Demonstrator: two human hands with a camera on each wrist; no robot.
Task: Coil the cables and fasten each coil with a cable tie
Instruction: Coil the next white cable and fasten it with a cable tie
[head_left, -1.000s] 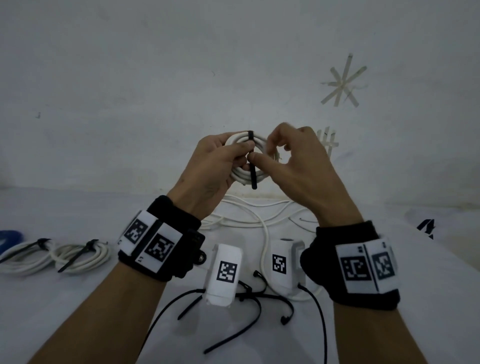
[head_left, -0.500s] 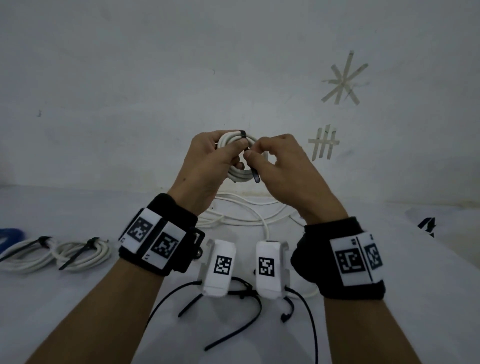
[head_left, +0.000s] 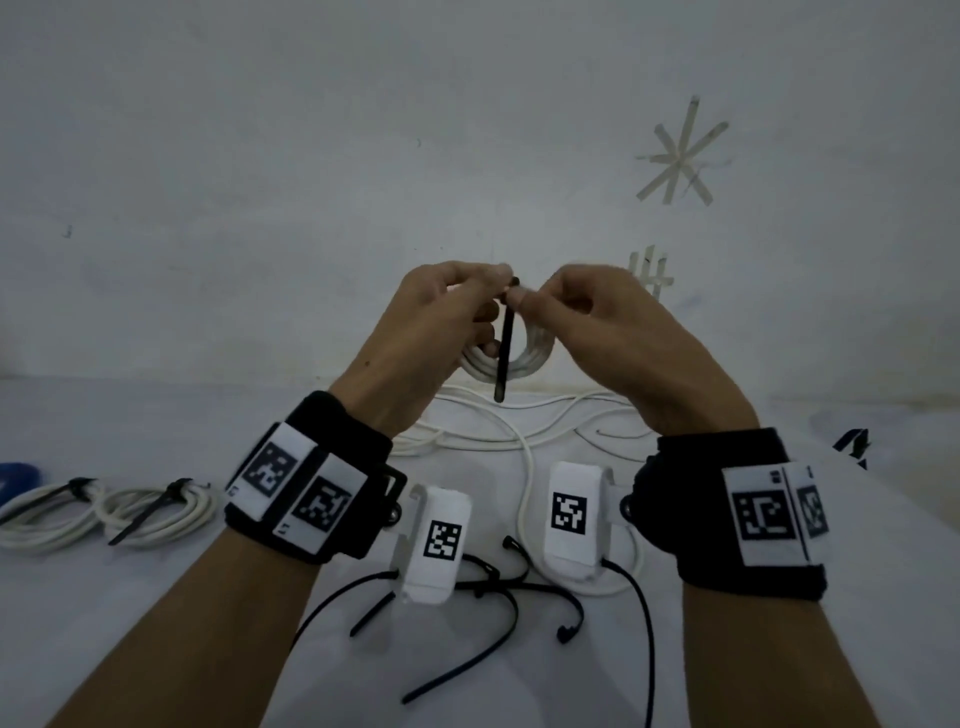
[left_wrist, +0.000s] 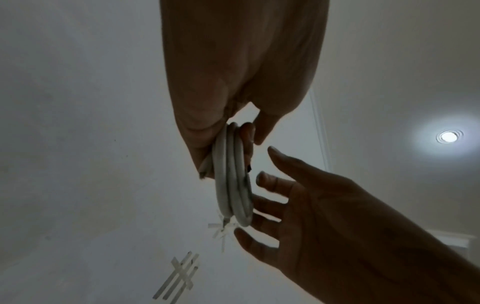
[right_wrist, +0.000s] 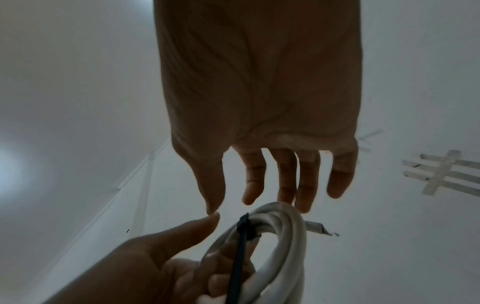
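Note:
My left hand (head_left: 480, 293) grips a white cable coil (head_left: 535, 353) at its top and holds it in the air before the wall. A black cable tie (head_left: 504, 353) is looped round the coil's top, and its tail hangs straight down in front of the coil. My right hand (head_left: 524, 299) sits just right of the tie's head. In the right wrist view its fingers (right_wrist: 285, 185) are straight and spread above the coil (right_wrist: 285, 236) and the tie (right_wrist: 240, 246), holding nothing, with its thumb tip touching my left thumb. The left wrist view shows the coil (left_wrist: 233, 185) edge-on.
Two tied white coils (head_left: 41, 514) (head_left: 161, 514) lie at the table's left, by a blue object (head_left: 18, 475). Loose white cable (head_left: 519, 431) sprawls under my hands. Several spare black ties (head_left: 493, 587) lie near the front. The wall with tape marks (head_left: 680, 156) is close behind.
The right fingers have left the tie's tail and straightened beside its head. The tail now hangs straight down, and the coil hangs lower beneath my left hand.

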